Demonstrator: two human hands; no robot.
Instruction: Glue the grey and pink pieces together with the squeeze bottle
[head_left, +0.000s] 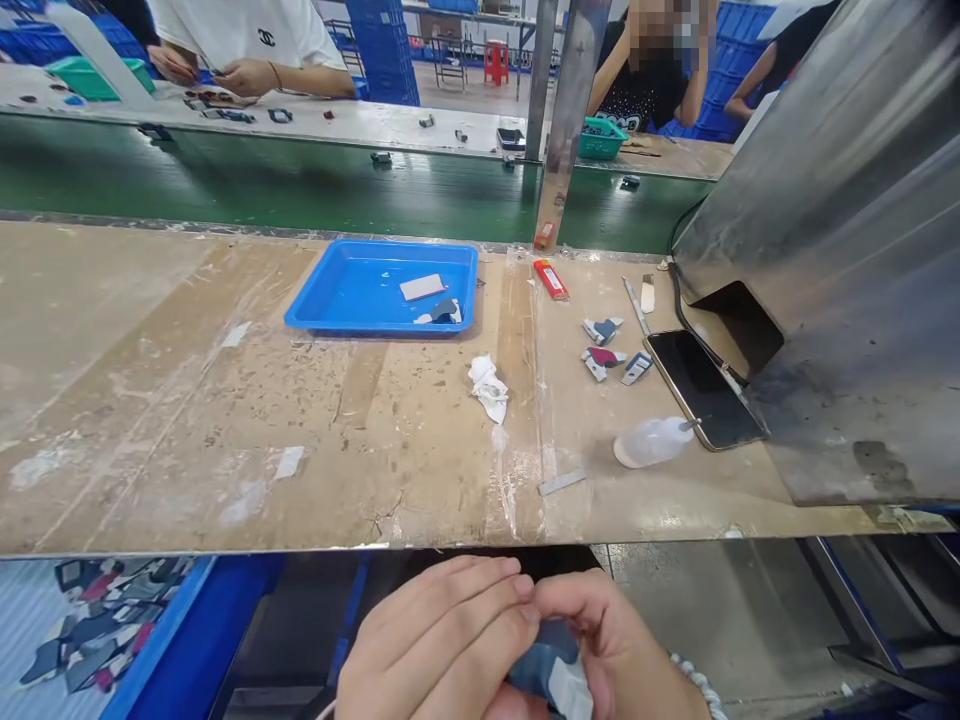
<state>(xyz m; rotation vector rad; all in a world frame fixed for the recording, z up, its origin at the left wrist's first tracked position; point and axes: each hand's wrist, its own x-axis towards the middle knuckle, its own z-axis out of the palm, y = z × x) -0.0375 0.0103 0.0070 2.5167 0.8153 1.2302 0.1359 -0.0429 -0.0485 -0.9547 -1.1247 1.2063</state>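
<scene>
Below the table's front edge, my left hand (442,640) and my right hand (611,640) are closed together around a dark blue-grey and white piece (551,665). Left fingers lie across its top, while the right thumb and fingers grip its side. Much of the piece is covered, so its exact kind cannot be made out. On the table, similar small pieces (602,330) in blue-grey, white and dark red lie to the right. A blue tray (337,322) holds a pale flat block (422,287) and another such piece (442,312).
A translucent squeeze bottle (649,443) lies near a phone (701,385). Crumpled tissue (489,388), a red lighter (551,280) and a metal strip (562,482) are on the table. A blue bin (161,640) of pieces stands lower left. Behind a green conveyor (300,165), people sit working.
</scene>
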